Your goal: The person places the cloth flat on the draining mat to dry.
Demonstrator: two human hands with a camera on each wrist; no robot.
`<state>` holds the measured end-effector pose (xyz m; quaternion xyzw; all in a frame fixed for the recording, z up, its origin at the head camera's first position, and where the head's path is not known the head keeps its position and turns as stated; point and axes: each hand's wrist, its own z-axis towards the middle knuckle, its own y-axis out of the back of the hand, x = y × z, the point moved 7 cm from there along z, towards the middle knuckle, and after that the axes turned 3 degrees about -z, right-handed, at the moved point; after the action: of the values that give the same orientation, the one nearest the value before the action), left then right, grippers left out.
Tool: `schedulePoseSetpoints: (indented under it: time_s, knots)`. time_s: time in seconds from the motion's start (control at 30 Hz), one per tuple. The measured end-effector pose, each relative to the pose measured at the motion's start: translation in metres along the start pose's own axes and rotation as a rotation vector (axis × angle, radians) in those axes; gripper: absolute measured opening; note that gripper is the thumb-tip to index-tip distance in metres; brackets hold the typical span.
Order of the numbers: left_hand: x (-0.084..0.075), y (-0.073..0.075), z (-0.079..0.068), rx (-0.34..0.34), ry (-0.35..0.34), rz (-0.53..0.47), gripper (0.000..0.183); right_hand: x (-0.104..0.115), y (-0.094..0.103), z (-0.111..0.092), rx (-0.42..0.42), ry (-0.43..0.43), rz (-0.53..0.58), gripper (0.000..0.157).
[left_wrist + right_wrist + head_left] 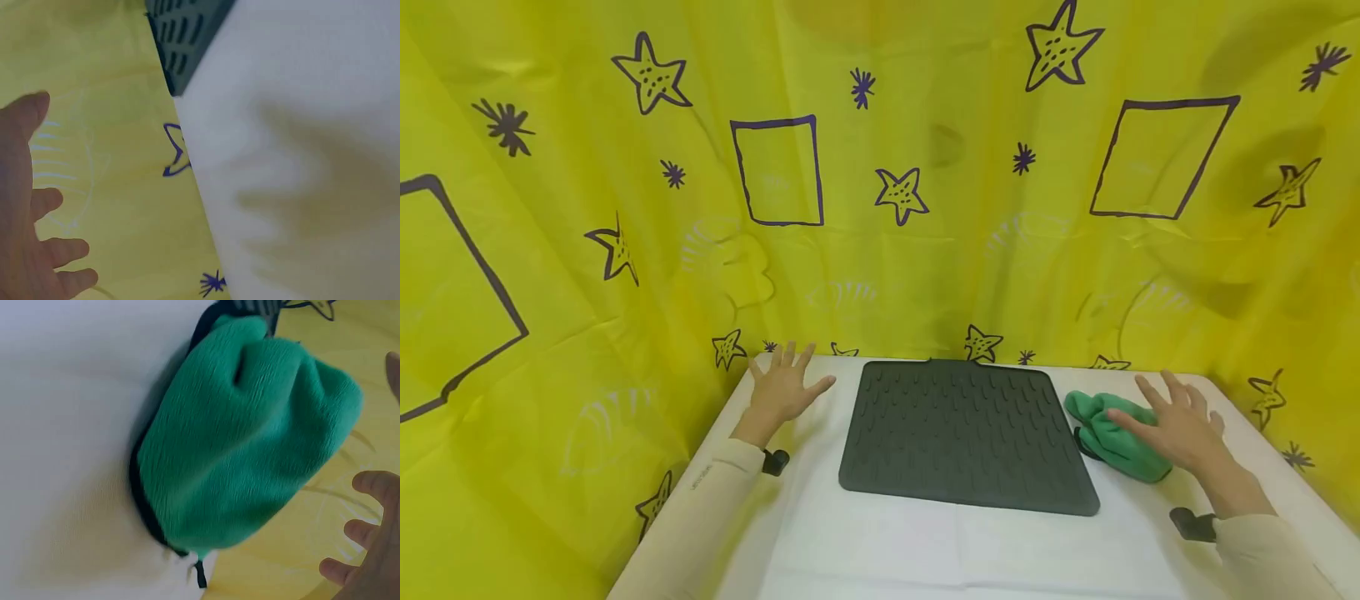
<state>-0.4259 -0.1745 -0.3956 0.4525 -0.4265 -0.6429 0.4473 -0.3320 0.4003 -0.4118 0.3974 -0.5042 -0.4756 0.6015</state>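
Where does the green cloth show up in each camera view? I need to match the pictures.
Head: green cloth at right, between the dark mat and the right hand.
Left wrist: not in view; only a mat corner shows.
Right wrist: fills the centre.
Shared landmark: the yellow star-print backdrop.

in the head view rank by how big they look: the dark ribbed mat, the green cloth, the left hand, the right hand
1. Dark grey ribbed rubber mat, clearly the largest.
2. Crumpled green fuzzy cloth and right hand: about alike, and the hand covers part of the cloth, so no ranking between them.
3. Left hand, slightly smaller, though it lies farther from the camera.
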Motion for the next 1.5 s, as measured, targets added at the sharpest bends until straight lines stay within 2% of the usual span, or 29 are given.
schedulePoseSetpoints:
  time_s: [0.17, 0.27, 0.37, 0.43, 0.6, 0.73, 0.87, 1.0, 1.17, 1.33, 1.5]
  knots:
    - [-0.011, 0.000, -0.004, -0.138, -0.031, -0.089, 0.067, 0.013, -0.006, 0.003, -0.089, 0.008, 0.065, 0.089]
    - [-0.017, 0.000, -0.007, -0.224, -0.033, -0.163, 0.053, 0.022, -0.012, 0.005, -0.124, -0.011, 0.147, 0.081]
    - [-0.020, -0.008, -0.009, -0.252, 0.003, -0.252, 0.042, 0.029, -0.022, 0.008, -0.128, -0.050, 0.210, 0.074]
    - [-0.020, -0.019, -0.011, -0.225, 0.048, -0.306, 0.038, 0.030, -0.030, 0.010, -0.127, -0.098, 0.233, 0.072]
    - [-0.022, -0.052, -0.020, -0.083, 0.153, -0.411, 0.031, 0.023, -0.046, 0.007, -0.137, -0.233, 0.280, 0.075]
    - [-0.028, -0.069, -0.026, -0.012, 0.196, -0.475, 0.029, 0.011, -0.052, 0.001, -0.111, -0.348, 0.315, 0.078]
    - [-0.035, -0.081, -0.029, 0.026, 0.209, -0.501, 0.027, 0.000, -0.056, -0.004, -0.073, -0.375, 0.278, 0.079]
    - [-0.041, -0.085, -0.027, 0.021, 0.199, -0.486, 0.022, -0.005, -0.055, -0.004, -0.076, -0.325, 0.212, 0.073]
    - [-0.043, -0.082, -0.024, -0.022, 0.189, -0.436, 0.016, -0.007, -0.053, -0.002, -0.106, -0.283, 0.213, 0.057]
    - [-0.042, -0.079, -0.023, -0.056, 0.198, -0.407, 0.018, -0.009, -0.049, -0.001, -0.153, -0.308, 0.238, 0.047]
    - [-0.041, -0.077, -0.023, -0.077, 0.196, -0.399, 0.016, -0.008, -0.036, -0.003, -0.247, -0.360, 0.273, 0.045]
